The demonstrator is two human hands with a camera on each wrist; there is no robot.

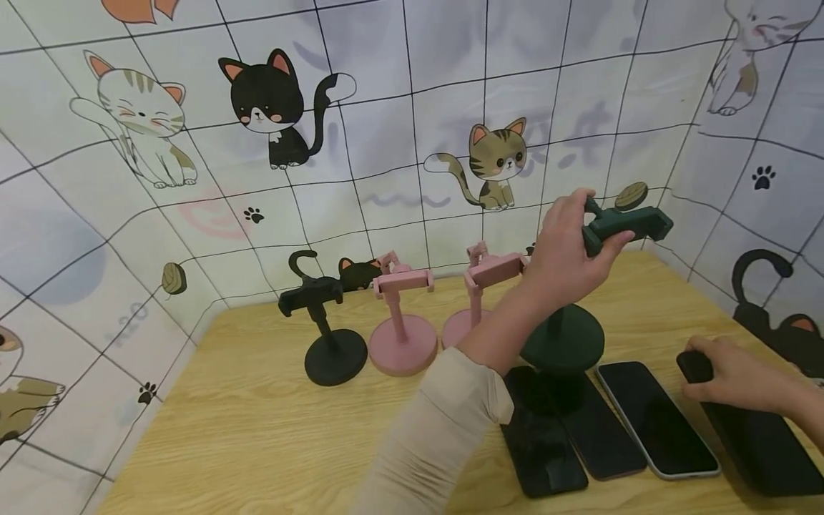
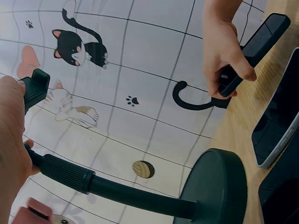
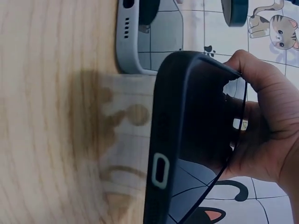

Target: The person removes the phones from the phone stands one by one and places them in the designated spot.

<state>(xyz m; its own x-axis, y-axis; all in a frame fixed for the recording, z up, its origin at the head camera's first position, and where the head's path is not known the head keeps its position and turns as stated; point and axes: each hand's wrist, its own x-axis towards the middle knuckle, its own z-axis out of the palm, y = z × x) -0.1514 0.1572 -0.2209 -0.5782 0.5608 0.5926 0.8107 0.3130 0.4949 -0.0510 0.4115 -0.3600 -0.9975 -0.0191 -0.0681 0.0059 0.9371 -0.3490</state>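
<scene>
My left hand (image 1: pixel 566 250) holds the clamp head (image 1: pixel 627 225) of a dark green phone stand at the back right. In the left wrist view, the stand's ribbed stem (image 2: pixel 67 172) runs down to its round base (image 2: pixel 217 186). Far right, my right hand (image 1: pixel 740 375) grips the far end of a phone in a black case (image 1: pixel 766 450). The right wrist view shows that phone's edge with a charging port (image 3: pixel 161 170), and a shadow on the table beside it. Left of it lies a phone with a pale frame (image 1: pixel 656 418).
Two more dark phones, the left (image 1: pixel 543 443) and the right (image 1: pixel 601 433), lie side by side before the green base. A black stand (image 1: pixel 335 357) and two pink stands, one left (image 1: pixel 402 347), one right (image 1: pixel 496 272), line the back. A cat-print wall covering (image 1: pixel 386 143) closes off the table.
</scene>
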